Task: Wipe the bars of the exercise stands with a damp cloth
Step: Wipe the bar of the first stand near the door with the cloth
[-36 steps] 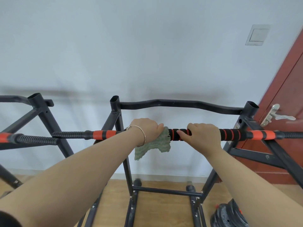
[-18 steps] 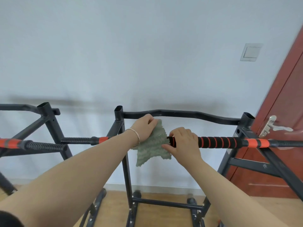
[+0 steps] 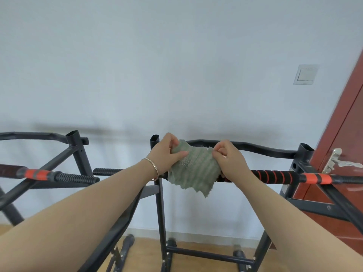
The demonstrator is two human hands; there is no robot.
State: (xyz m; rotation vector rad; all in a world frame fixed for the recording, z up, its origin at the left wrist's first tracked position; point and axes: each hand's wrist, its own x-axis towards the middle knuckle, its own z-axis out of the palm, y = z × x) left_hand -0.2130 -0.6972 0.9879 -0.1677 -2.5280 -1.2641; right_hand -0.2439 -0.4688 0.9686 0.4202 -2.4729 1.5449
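Observation:
A green ribbed cloth [image 3: 196,169] hangs spread between my two hands in front of the near bar. My left hand [image 3: 169,152] pinches its upper left corner, and my right hand [image 3: 227,158] pinches its upper right edge. Behind the cloth runs the near bar [image 3: 275,177], black with orange bands, crossing the right exercise stand [image 3: 302,154]. A black curved top bar [image 3: 255,147] joins that stand's two uprights. The left exercise stand [image 3: 75,146] carries a ribbed black bar with an orange band [image 3: 59,176].
A red-brown door [image 3: 343,134] with a silver handle [image 3: 337,160] stands at the right, close to the bar's end. A light switch [image 3: 306,74] sits on the pale wall. The stands' black feet rest on the wooden floor [image 3: 196,258].
My left hand lifted the cloth off the near bar. My right hand let go of the bar and took the cloth's right edge, spreading it. The view tilted upward.

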